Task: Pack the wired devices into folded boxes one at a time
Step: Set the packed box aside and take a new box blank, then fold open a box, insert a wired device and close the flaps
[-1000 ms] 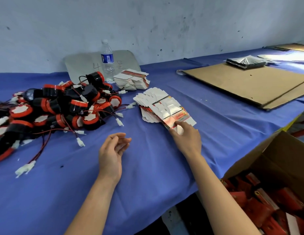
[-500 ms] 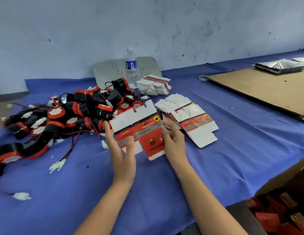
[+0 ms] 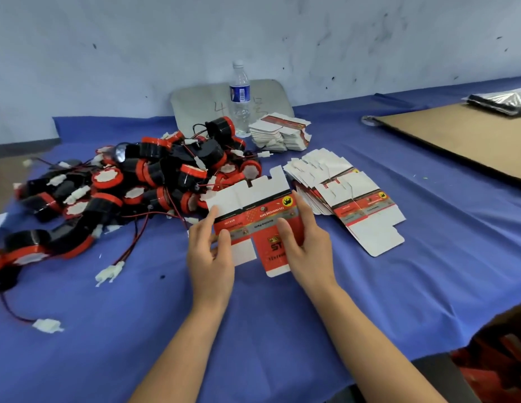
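Water bottle (image 3: 240,97) before grey board (image 3: 195,103); cardboard sheet (image 3: 457,135) far right.

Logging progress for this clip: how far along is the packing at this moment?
Done: red boxes seem to lie in the brown cardboard carton at lower right, though blurred. In hand: left hand and right hand hold one flat red-and-white cardboard box blank, not yet folded. To do: a large pile of black-and-red round wired devices and a fanned stack of flat blanks.
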`<state>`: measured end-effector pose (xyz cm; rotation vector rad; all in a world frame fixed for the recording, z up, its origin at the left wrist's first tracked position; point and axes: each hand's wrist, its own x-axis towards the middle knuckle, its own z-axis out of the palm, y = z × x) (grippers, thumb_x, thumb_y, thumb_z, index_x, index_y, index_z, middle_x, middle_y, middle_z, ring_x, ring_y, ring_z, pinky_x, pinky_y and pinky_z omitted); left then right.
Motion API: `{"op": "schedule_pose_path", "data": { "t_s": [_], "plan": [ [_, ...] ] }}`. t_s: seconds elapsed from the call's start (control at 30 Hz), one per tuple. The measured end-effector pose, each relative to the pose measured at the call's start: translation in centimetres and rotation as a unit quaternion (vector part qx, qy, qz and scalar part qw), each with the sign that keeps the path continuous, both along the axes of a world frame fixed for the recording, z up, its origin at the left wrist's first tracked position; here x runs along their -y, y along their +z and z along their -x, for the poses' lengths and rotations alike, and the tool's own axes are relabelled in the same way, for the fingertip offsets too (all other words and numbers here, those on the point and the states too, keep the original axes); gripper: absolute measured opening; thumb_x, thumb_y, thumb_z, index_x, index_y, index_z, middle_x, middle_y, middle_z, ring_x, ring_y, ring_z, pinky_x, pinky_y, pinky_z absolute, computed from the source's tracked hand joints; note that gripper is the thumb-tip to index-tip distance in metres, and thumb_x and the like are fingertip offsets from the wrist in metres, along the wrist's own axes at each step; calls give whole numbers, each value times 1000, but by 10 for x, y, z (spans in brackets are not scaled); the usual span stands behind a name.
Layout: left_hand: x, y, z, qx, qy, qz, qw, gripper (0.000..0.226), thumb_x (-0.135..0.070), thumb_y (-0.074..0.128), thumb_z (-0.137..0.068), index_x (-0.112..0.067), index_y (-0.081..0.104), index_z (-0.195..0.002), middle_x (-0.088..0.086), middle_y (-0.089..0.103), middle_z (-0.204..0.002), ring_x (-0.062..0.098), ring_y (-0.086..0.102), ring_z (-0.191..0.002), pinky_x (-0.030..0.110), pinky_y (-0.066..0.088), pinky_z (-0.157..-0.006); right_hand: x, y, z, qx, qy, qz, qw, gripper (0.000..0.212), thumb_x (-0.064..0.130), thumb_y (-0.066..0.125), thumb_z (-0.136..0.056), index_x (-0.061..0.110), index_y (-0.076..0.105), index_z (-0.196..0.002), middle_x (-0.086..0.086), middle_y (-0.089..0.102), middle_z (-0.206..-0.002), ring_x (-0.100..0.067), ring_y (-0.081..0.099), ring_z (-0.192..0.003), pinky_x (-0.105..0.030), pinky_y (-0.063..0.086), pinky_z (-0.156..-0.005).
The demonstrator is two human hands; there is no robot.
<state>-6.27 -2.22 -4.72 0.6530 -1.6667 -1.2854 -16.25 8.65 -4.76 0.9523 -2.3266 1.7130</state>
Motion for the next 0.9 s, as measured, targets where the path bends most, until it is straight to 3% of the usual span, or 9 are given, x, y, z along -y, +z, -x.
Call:
{"op": "schedule_pose_path", "data": {
  "t_s": [0.17, 0.23, 0.33, 0.4, 0.53, 0.7, 0.77, 0.83, 0.9],
  "plan": [
    [-3, 2, -3, 28, 17, 38, 999, 30, -5, 54, -96, -32, 65, -88, -8, 50, -114, 0, 57, -100, 10, 46, -76, -2, 2, -2, -5, 14, 11, 1000, 53, 54, 45, -89, 45, 37, -141, 16, 68, -96, 1, 64, -89, -19, 52, -75],
    [-5, 2, -4, 33, 25, 50, 998, 32, -7, 54, -95, -38, 59, -97, -9, 50, -114, 6, 59, -95, 16, 46, -73, -2, 3, -2, -11, 16, 16, 1000, 50, 52, 45, -89, 49, 36, -138, 22, 67, -90, 3, 64, -87, -16, 51, -71],
    [-6, 6, -6, 23, 15, 28, 999, 56, -12, 51, -98, -58, 38, -127, -16, 48, -118, 7, 61, -91, 23, 53, -73, -2, 4, -4, -26, 19, 21, 999, 40, 47, 44, -92, 60, 35, -129, 37, 63, -85, 7, 63, -84, -11, 48, -66],
    [-6, 7, -8, 24, 15, 25, 999, 66, -14, 51, -99, -68, 26, -128, -14, 49, -119, 9, 62, -87, 31, 56, -72, -4, 4, -4, -40, 21, 30, 999, 38, 42, 42, -94, 63, 37, -126, 41, 61, -90, 7, 63, -83, -9, 45, -65],
    [-4, 6, -9, 53, 30, 71, 996, 67, -9, 49, -98, -67, 32, -127, -16, 47, -105, 15, 57, -78, 36, 55, -67, -6, 4, -4, -65, 27, 44, 997, 41, 37, 41, -97, 61, 40, -130, 24, 63, -98, 10, 60, -79, -6, 42, -66],
    [-4, 6, -11, 69, 34, 101, 992, 67, 0, 46, -95, -64, 43, -115, -20, 47, -105, 5, 58, -82, 30, 56, -61, -9, 4, -7, -95, 14, 55, 994, 39, 32, 43, -98, 52, 44, -132, 19, 66, -103, 11, 59, -79, -6, 42, -66],
    [-5, 7, -11, 64, 23, 101, 993, 64, 2, 47, -94, -60, 46, -109, -22, 48, -107, 12, 61, -95, 38, 59, -65, -8, 4, -8, -110, -7, 53, 992, 39, 29, 43, -98, 43, 46, -133, 20, 66, -102, 3, 62, -80, -16, 49, -68],
    [-6, 8, -11, 52, 10, 92, 994, 61, 0, 49, -94, -60, 47, -104, -23, 50, -111, 22, 62, -101, 44, 59, -67, -7, 9, -11, -150, -38, 46, 987, 39, 24, 45, -98, 32, 50, -136, 8, 70, -98, -15, 65, -82, -37, 53, -70],
    [-6, 8, -11, 36, -7, 76, 996, 55, -3, 53, -93, -57, 45, -104, -23, 51, -116, 27, 62, -106, 49, 58, -73, -6, 13, -13, -220, -67, 26, 973, 38, 22, 45, -98, 22, 53, -136, 0, 70, -93, -26, 64, -83, -44, 51, -73]
  ]
}}
